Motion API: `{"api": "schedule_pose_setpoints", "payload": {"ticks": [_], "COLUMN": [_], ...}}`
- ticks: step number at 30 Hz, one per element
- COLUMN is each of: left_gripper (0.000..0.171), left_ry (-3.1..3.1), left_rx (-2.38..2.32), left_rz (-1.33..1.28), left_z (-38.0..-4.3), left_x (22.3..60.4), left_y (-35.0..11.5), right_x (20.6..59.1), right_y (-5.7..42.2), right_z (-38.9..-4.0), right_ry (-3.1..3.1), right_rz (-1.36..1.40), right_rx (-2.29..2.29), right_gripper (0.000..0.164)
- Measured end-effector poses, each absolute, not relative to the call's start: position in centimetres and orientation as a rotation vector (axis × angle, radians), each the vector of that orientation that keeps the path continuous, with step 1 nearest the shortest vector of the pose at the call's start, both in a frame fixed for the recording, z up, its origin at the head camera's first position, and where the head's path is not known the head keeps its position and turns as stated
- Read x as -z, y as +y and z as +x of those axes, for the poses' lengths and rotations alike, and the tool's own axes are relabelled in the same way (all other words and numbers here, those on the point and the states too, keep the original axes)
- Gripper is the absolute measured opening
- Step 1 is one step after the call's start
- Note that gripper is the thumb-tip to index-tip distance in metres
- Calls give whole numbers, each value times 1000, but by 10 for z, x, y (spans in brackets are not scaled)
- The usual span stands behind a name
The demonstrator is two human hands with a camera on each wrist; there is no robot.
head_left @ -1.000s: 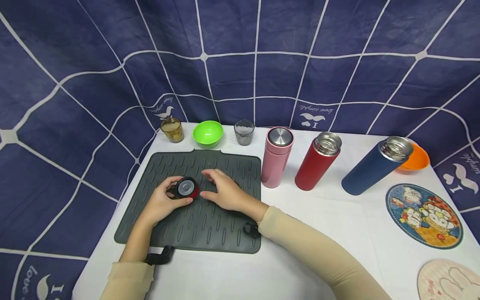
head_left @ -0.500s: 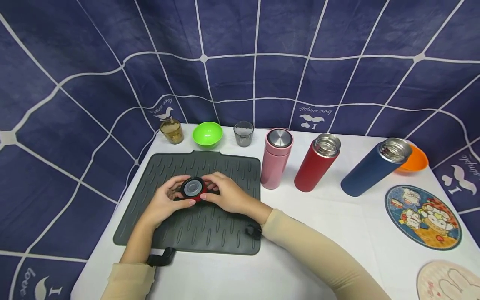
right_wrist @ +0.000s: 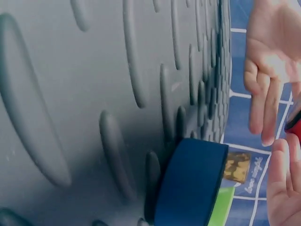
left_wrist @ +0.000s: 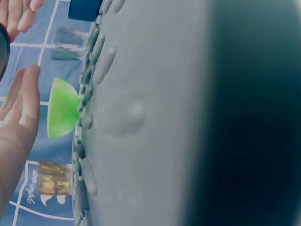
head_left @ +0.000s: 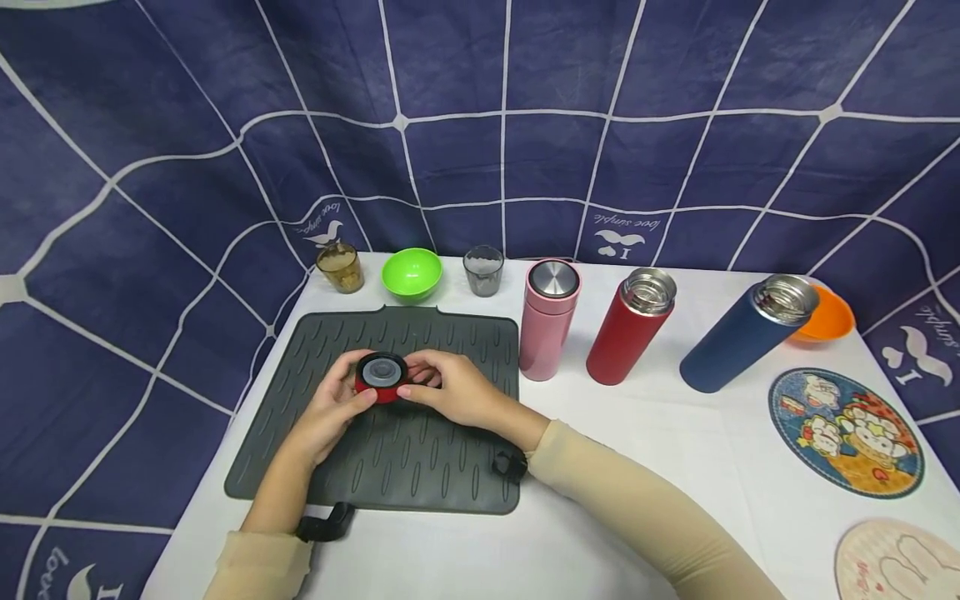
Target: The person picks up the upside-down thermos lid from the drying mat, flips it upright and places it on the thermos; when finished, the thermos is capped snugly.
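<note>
Being pinched in the grip of left hand [head_left: 333,408] and right hand [head_left: 452,386] above the mat [head_left: 405,458] at left, the red lid [head_left: 382,377] could be dropped if unevenly twisted.

Above the dark grey, rectangular, ridged mat [head_left: 420,475], the bare left hand [head_left: 333,408] and bare right hand [head_left: 459,390] face each other, fingers [head_left: 429,360] bent in a grip, both thumbs toward the mat's near edge. The left forearm [head_left: 279,498] slants over that edge; the right forearm [head_left: 637,500], in a beige fabric sleeve, comes across the mat's right edge, its wrist [head_left: 525,423] bare.
</note>
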State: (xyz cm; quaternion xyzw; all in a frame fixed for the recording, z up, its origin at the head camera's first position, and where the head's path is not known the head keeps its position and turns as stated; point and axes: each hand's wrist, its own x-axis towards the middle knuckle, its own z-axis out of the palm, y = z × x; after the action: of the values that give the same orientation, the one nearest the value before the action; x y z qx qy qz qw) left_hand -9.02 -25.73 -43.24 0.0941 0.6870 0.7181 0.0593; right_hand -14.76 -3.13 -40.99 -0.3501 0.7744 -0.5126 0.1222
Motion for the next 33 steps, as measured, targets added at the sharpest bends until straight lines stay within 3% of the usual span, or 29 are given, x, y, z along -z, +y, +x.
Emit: {"api": "schedule_pose_setpoints", "payload": {"ticks": [9, 16, 22, 33], "left_gripper": [53, 74, 82, 74], "left_ry": [2058, 2426, 2631, 2746], "left_rx": [-2242, -1963, -1759, -1691], "left_rz": [313, 155, 279, 265], "left_z": [-90, -92, -91, -91], "left_x": [428, 427, 424, 417], "left_y": [-253, -244, -232, -222], "right_x": [409, 413, 414, 414], "right_y": [-24, -17, -13, 9], "right_z": [-146, -147, -148, -140], "right_ry": [2321, 2351, 2324, 2410], "right_rz": [-1080, -1066, -1061, -1134], "right_rx": [1419, 1427, 1477, 1447], "right_gripper": [37, 40, 43, 43]}}
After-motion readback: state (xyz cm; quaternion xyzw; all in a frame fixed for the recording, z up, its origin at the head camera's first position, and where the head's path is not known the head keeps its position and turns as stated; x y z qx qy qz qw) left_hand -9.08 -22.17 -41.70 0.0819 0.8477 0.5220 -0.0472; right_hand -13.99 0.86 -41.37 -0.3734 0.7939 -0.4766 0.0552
